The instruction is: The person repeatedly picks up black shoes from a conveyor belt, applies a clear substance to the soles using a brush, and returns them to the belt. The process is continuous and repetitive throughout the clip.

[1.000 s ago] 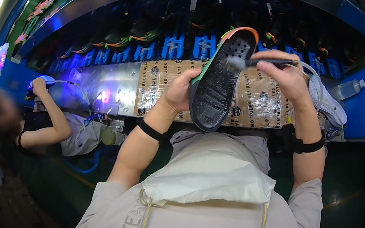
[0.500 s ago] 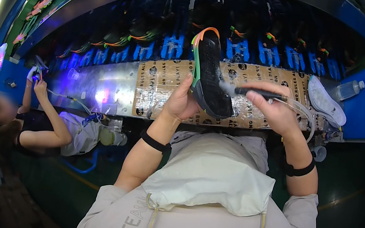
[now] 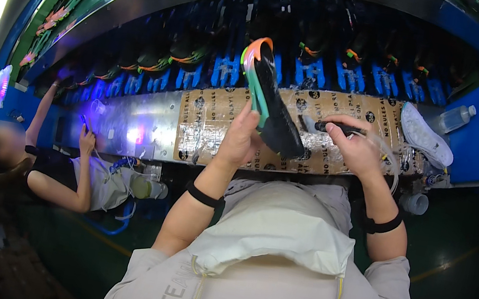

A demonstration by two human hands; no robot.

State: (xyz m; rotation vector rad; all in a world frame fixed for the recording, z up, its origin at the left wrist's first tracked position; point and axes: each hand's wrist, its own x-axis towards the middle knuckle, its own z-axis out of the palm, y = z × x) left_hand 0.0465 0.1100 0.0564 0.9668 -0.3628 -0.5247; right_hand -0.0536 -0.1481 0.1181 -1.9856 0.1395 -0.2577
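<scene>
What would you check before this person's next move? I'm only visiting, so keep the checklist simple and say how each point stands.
1. Shoe sole held by the left hand: ok.
2. Brush held by the right hand: ok.
3. Bristles touching the sole: cannot tell; they are close beside it.
4. Sole's inner face evenly coated: cannot tell; it is turned mostly away.
5. Clear bottle away from both hands: ok.

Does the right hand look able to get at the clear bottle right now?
Probably yes, though the right hand holds a black-handled brush, so it likely needs freeing first. The white sole-shaped piece lies between hand and clear bottle, but looks low enough to reach over.
</scene>
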